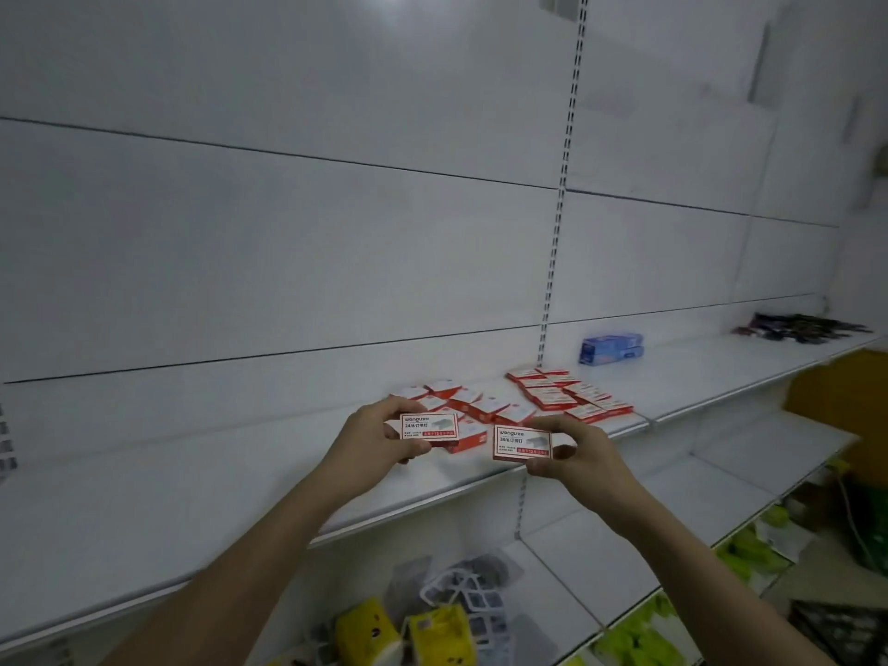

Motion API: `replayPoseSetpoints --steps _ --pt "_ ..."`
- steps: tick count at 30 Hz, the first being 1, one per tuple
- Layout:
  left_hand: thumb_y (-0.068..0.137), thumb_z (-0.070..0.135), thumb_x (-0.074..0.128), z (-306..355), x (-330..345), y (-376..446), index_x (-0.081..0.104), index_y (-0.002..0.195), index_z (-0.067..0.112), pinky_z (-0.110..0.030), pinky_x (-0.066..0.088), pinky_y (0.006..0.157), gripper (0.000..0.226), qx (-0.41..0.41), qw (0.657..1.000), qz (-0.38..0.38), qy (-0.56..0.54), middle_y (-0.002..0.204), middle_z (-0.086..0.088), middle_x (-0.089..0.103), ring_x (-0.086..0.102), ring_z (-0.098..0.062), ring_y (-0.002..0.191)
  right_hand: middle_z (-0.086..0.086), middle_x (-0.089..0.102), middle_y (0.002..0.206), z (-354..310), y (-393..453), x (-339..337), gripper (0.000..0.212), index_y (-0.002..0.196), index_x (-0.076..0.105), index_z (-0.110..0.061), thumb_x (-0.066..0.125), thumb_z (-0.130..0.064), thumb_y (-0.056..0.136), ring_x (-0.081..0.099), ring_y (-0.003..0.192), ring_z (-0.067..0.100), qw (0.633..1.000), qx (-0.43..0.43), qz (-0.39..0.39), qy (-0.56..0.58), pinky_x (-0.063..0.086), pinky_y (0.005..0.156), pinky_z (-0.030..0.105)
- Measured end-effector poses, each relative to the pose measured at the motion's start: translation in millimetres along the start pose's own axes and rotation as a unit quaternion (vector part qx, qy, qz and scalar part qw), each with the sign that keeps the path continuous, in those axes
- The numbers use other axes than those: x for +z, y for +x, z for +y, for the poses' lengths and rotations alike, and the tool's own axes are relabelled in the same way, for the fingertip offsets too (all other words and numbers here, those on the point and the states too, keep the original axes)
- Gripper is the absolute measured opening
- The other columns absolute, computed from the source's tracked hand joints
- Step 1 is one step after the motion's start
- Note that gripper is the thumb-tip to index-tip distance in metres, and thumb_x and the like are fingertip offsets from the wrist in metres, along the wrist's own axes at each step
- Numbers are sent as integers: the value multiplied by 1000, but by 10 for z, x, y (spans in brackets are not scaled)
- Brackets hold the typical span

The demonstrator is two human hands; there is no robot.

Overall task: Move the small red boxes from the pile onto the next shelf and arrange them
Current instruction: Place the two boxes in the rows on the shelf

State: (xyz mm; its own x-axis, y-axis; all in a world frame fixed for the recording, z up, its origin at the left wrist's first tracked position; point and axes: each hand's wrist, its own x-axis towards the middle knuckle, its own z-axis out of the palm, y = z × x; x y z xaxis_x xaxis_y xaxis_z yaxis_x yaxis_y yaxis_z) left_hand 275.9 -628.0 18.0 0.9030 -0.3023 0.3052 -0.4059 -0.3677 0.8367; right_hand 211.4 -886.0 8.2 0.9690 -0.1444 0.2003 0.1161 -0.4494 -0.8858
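Head view: you hold two small red boxes.
Your left hand [372, 437] fingers pinch one box [429, 429]; your right hand [579, 456] pinches another box [523, 443].

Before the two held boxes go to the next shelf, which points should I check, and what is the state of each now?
1. Left hand grips its red box: ok.
2. Right hand grips its red box: ok.
3. Both labels face up: ok.
4. Arranged rows on the next shelf have free space beside them: ok.
5. Blue box stands clear of rows: ok.
6. Pile stable: cannot tell.
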Motion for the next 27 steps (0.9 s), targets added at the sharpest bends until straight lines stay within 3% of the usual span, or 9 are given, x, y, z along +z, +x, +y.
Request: replayPoseSetpoints --steps 4,7,11,16,21,25,27 --pt "76 5 77 -62 199 619 63 103 27 -24 58 72 38 11 1000 -4 -6 102 5 70 68 -6 80 -13 64 106 100 514 -352 46 116 62 -31 76 -6 80 67 91 6 999 -1 3 -49 53 66 15" --pt "76 6 78 -47 353 1079 64 104 26 -12 51 65 37 23 999 -10 22 99 8 70 65 1 74 -8 69 103 151 962 -619 48 115 64 -26 76 0 77 70 87 10 997 -5 18 -77 55 66 17" --pt "78 12 77 62 592 1639 62 107 28 -7 44 53 36 50 998 -14 44 95 14 65 60 5 62 -11 68 95 281 1484 -922 46 112 62 -32 75 -3 79 72 75 7 995 -8 29 -95 57 60 19" --pt "81 16 75 208 958 2159 62 110 23 -8 45 54 34 63 997 -15 43 100 7 66 60 -1 62 -3 67 106 481 1955 -1276 49 119 62 -24 74 0 79 71 79 8 997 -8 52 -61 53 54 14" --pt "83 19 73 285 1240 2602 60 112 25 -7 40 58 32 52 996 -10 77 101 12 64 57 1 69 0 70 107 697 2425 -1582 46 120 62 -21 74 -2 80 70 90 14 998 -12 55 -28 58 78 28" --pt "84 18 72 289 1465 2925 59 111 24 -9 42 61 31 31 995 8 100 104 11 64 58 2 78 -1 66 109 890 2878 -1766 45 121 61 -21 74 -3 81 67 94 15 998 -32 42 -16 57 83 30" --pt "84 17 72 273 1592 3069 59 111 23 -7 42 61 31 18 993 20 114 106 9 63 58 1 83 0 68 109 1026 3139 -1842 43 118 62 -23 74 -3 81 70 93 18 999 -33 23 0 58 88 39"
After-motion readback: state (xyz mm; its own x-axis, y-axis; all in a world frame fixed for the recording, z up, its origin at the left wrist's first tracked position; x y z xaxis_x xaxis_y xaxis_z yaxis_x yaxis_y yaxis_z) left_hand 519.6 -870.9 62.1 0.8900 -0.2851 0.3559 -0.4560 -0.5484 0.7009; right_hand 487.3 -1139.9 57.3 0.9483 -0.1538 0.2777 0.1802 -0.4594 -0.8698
